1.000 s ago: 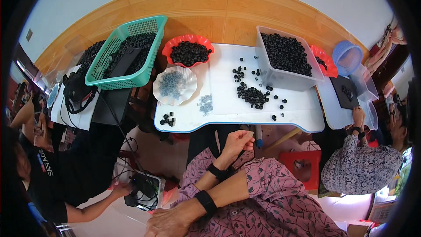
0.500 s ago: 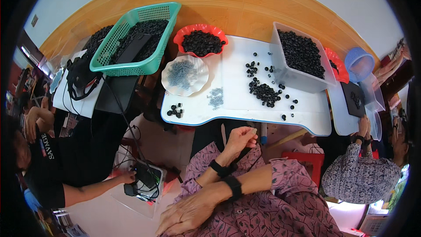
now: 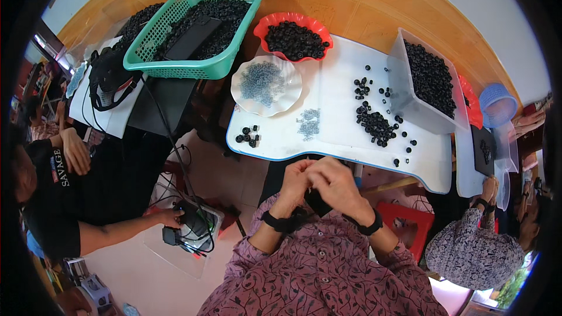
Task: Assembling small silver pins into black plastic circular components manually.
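My left hand (image 3: 295, 181) and my right hand (image 3: 338, 182) meet just off the near edge of the white table (image 3: 275, 138). Their fingertips are pinched together, and whatever sits between them is hidden or too small to make out. Beyond them on the tabletop lies a patch of small clear pieces (image 3: 308, 124). A little group of black round parts (image 3: 248, 136) rests at the left corner. Farther right spreads a larger loose heap of black parts (image 3: 377, 127). Both wrists wear black bands.
Behind stand a white scalloped dish (image 3: 239, 90) of clear pieces, a red bowl (image 3: 264, 23) and a clear bin (image 3: 410, 96) of black parts, and a green basket (image 3: 193, 70). A person in black (image 3: 64, 216) sits left; another in a patterned top (image 3: 474, 251) works right. Cables hang left.
My right hand has lifted from low over my left arm and come up to meet my left hand. The left hand has shifted slightly left. The whole view has tilted a little.
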Motion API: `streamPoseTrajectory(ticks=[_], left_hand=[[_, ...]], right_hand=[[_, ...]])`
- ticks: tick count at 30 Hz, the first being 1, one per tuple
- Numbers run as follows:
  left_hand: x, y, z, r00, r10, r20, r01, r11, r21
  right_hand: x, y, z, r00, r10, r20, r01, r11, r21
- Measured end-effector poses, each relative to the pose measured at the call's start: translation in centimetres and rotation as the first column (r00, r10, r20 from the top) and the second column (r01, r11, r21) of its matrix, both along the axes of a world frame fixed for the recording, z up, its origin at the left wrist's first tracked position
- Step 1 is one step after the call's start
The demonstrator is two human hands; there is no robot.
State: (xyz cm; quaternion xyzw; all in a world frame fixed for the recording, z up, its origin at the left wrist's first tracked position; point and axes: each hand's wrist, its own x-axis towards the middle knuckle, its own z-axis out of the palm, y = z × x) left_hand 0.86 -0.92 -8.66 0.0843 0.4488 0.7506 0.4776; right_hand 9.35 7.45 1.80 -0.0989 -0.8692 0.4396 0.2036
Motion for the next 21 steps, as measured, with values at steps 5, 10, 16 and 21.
streamPoseTrajectory(ticks=[5, 10, 16, 21], left_hand=[[-1.5, 0.0, 2.0, 0.998, -0.001, 0.064, 0.008, 0.993, -0.115], [-2.2, -0.4, 2.7, 0.989, -0.120, 0.088, 0.130, 0.985, -0.112], [-2.9, -0.9, 3.6, 0.971, -0.235, 0.041, 0.238, 0.964, -0.121], [-3.5, -1.1, 4.2, 0.961, -0.276, 0.006, 0.275, 0.953, -0.124]], right_hand=[[-2.1, 2.6, -2.0, 0.959, -0.282, -0.022, 0.283, 0.957, 0.071], [-3.9, 3.1, -3.8, 0.955, -0.297, -0.012, 0.295, 0.945, 0.143], [-4.8, 2.8, -3.9, 0.933, -0.356, 0.047, 0.321, 0.887, 0.332], [-4.8, 3.3, -4.2, 0.939, -0.337, 0.067, 0.308, 0.911, 0.274]])
